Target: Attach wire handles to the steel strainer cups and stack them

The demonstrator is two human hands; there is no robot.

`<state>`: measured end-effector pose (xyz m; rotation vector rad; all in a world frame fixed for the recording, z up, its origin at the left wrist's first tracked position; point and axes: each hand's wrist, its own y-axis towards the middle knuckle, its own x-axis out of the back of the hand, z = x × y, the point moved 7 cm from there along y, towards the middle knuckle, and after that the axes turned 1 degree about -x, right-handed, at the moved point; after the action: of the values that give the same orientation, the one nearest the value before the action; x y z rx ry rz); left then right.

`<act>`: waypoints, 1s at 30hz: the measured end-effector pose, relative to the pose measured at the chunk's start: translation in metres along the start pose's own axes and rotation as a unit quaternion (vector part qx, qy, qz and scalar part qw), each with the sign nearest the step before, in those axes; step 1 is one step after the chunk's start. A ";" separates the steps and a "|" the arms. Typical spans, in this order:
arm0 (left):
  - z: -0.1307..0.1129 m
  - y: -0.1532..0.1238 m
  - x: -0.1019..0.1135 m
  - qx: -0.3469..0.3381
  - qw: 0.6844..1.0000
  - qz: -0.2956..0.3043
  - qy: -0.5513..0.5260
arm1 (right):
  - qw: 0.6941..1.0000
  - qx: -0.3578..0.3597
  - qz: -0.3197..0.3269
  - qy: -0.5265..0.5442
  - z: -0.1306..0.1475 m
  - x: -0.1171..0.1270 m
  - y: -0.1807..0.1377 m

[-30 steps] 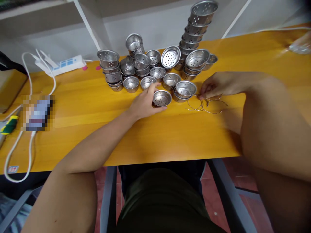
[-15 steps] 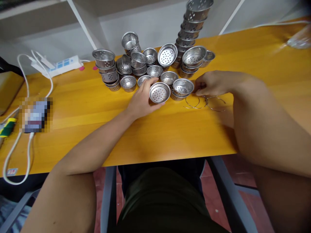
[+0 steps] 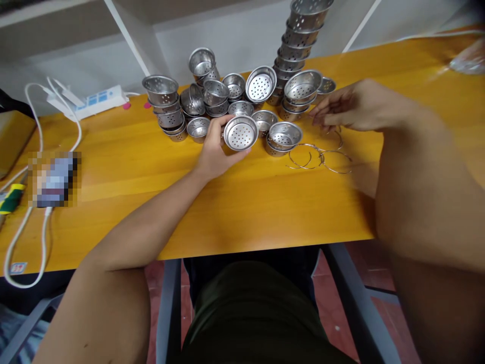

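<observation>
My left hand (image 3: pixel 215 154) is closed around the side of a perforated metal strainer cup (image 3: pixel 241 134). The cup is raised and tilted, its holed bottom facing me. Over the table to the right, my right hand (image 3: pixel 343 108) has its fingers curled together, with the tips blurred; what they hold, if anything, cannot be made out. Just below those fingers a thin wire arc (image 3: pixel 340 139) shows. Thin open wire rings (image 3: pixel 335 162) lie on the table nearby. Two nested strainer cups (image 3: pixel 285 136) stand between my hands.
Several more strainer cups (image 3: pixel 215 93) cluster at the back, beside a tall leaning stack (image 3: pixel 297 50). On the left are a power strip (image 3: pixel 100 101), white cables, a blurred-out phone (image 3: pixel 56 182) and a green-yellow handle (image 3: pixel 12 199). A clear plastic item (image 3: pixel 470 60) lies far right.
My left hand has lifted the strainer cup slightly up and to the left. My right hand has moved up and right, away from the nested cups, uncovering more of the wire.
</observation>
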<state>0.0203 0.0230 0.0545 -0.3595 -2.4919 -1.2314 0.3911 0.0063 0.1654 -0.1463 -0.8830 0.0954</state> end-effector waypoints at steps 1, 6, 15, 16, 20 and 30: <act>0.003 -0.001 0.000 0.002 1.000 -0.001 -0.005 | 1.000 0.002 -0.006 0.001 -0.002 0.001 0.001; 0.001 -0.002 -0.001 0.011 1.000 0.006 -0.008 | 0.997 0.034 -0.024 0.069 -0.006 0.000 0.004; -0.009 -0.001 0.000 -0.007 1.000 0.008 -0.016 | 0.974 0.117 0.038 0.192 -0.001 -0.014 0.015; -0.009 -0.001 0.000 -0.012 1.000 0.006 -0.019 | 0.971 0.125 0.048 0.197 0.000 -0.017 0.016; -0.010 0.002 0.001 -0.028 0.999 0.000 -0.026 | 0.967 0.136 0.043 0.209 0.016 -0.027 0.011; -0.020 0.010 0.006 0.000 1.000 0.005 0.002 | 0.978 0.088 -0.083 0.170 0.045 -0.035 -0.004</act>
<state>0.0221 0.0128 0.0756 -0.3689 -2.4825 -1.2268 0.3344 0.0010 0.1674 0.0762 -0.5382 -0.0083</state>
